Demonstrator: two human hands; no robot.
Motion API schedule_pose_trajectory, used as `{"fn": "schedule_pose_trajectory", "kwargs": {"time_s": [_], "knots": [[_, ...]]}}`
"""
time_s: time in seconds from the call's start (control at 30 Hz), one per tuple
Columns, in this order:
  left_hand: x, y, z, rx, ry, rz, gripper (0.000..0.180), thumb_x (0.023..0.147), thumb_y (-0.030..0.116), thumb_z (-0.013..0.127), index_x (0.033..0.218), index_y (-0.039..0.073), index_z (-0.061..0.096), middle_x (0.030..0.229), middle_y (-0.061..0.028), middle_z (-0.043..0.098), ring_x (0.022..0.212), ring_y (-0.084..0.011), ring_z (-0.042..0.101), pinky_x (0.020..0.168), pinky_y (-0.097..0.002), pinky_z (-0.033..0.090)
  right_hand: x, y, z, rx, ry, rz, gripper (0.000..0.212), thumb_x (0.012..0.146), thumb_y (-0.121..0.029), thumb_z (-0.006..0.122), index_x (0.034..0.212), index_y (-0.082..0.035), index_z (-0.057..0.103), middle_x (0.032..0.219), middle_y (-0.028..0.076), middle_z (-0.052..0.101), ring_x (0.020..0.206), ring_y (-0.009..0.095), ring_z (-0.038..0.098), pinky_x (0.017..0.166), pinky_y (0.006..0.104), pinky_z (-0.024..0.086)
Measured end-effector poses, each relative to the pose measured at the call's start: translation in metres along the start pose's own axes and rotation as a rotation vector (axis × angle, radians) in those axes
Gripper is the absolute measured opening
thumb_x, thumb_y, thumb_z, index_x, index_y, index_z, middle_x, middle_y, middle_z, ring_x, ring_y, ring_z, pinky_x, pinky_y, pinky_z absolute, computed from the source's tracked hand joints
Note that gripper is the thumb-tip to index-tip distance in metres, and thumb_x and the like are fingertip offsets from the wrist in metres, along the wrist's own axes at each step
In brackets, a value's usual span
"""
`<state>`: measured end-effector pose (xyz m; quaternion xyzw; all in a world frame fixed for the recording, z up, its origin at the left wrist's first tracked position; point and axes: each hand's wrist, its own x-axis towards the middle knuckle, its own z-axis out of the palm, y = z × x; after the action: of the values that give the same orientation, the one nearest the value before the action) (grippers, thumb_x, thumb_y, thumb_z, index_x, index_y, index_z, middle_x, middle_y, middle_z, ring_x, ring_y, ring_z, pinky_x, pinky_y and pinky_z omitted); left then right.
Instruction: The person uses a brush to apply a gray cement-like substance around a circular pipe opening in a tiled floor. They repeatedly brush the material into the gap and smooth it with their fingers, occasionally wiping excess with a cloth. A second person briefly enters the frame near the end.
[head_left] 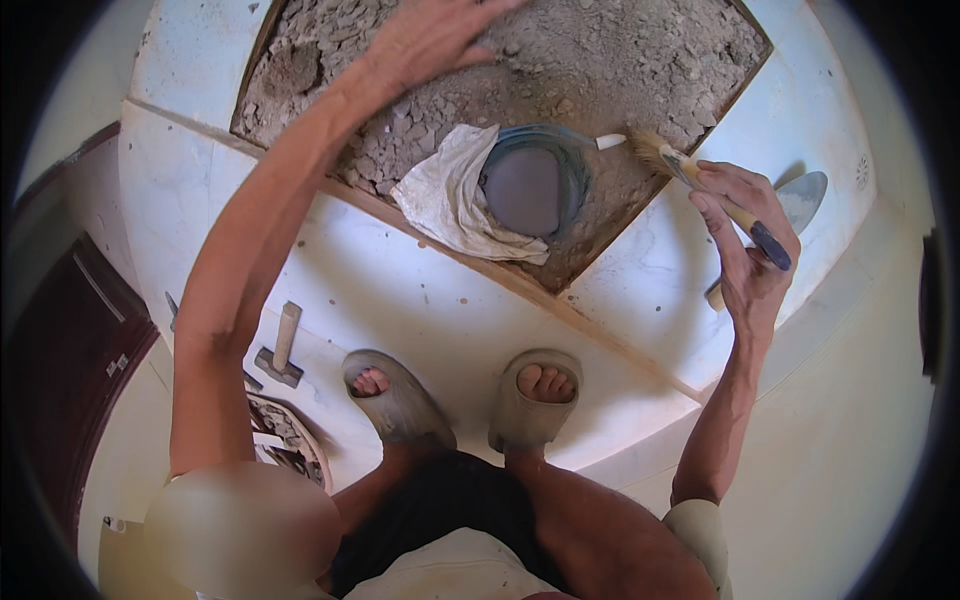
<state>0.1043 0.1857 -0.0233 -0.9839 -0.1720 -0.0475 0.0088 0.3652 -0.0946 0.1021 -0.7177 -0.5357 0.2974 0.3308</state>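
Note:
My right hand (752, 232) is closed round the handle of a paintbrush (684, 168). Its pale bristles point left, low over the right edge of a square pit of broken grey rubble (560, 65). Across the far part of the pit reaches my left hand (435, 42), its fingers stretched out and partly cut off by the upper frame edge. Whether it touches the rubble, I cannot tell. Near the pit's closest corner is a round pipe opening (524, 192) with a bluish rim. A crumpled whitish cloth (450, 205) lies along its left side, and a short white tube (610, 141) sticks out at its right.
Pale floor tiles (375, 265) surround the pit. A trowel (803, 200) lies beyond my right hand. On the left are a hammer (283, 350) and a container of rubble (318, 460). My sandalled feet (540, 388) stand near the pit. A dark red door (80, 350) is far left.

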Motion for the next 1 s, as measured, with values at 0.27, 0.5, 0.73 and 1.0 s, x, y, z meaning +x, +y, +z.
{"fn": "schedule_pose_trajectory", "kwargs": {"time_s": [0.27, 0.5, 0.73, 1.0], "knots": [[-0.005, 0.046, 0.008, -0.021, -0.102, 0.263, 0.047, 0.113, 0.033, 0.054, 0.159, 0.022, 0.054, 0.163, 0.0033, 0.053, 0.151, -0.0203, 0.048, 0.128, -0.0437, 0.036, 0.014, -0.009, 0.019, -0.005, -0.022, -0.048, 0.023, 0.09, 0.0, 0.084, 0.113, -0.003, 0.079, 0.115, 0.012, 0.079, 0.105, 0.023, 0.074, 0.094, 0.0349, 0.058], [-0.042, 0.026, 0.021, -0.019, 0.143, 0.19, 0.046, 0.107, 0.033, 0.061, 0.15, 0.017, 0.063, 0.152, 0.0025, 0.064, 0.14, -0.0204, 0.059, 0.118, -0.0378, 0.046, 0.006, -0.003, 0.017, 0.012, -0.027, -0.014, 0.022, 0.093, -0.003, 0.083, 0.115, -0.003, 0.08, 0.115, 0.01, 0.079, 0.105, 0.022, 0.074, 0.095, 0.034, 0.058], [-0.094, 0.131, -0.004, -0.382, 0.041, -0.206, 0.012, 0.1, 0.021, 0.076, 0.107, 0.011, 0.076, 0.1, -0.0052, 0.076, 0.089, -0.0264, 0.065, 0.084, -0.04, 0.048, 0.033, 0.012, 0.079, 0.198, -0.176, -0.071, 0.011, 0.098, -0.008, 0.079, 0.107, -0.002, 0.079, 0.107, 0.013, 0.078, 0.095, 0.024, 0.075, 0.087, 0.0334, 0.059], [-0.11, 0.148, -0.038, -0.472, -0.005, -0.478, 0.007, 0.095, 0.013, 0.076, 0.101, 0.01, 0.074, 0.096, -0.0031, 0.075, 0.097, -0.0255, 0.065, 0.091, -0.0425, 0.045, 0.113, -0.02, 0.094, 0.453, 0.076, -0.315, 0.013, 0.1, -0.006, 0.076, 0.112, -0.002, 0.078, 0.111, 0.012, 0.079, 0.104, 0.023, 0.076, 0.09, 0.0385, 0.06]]}}
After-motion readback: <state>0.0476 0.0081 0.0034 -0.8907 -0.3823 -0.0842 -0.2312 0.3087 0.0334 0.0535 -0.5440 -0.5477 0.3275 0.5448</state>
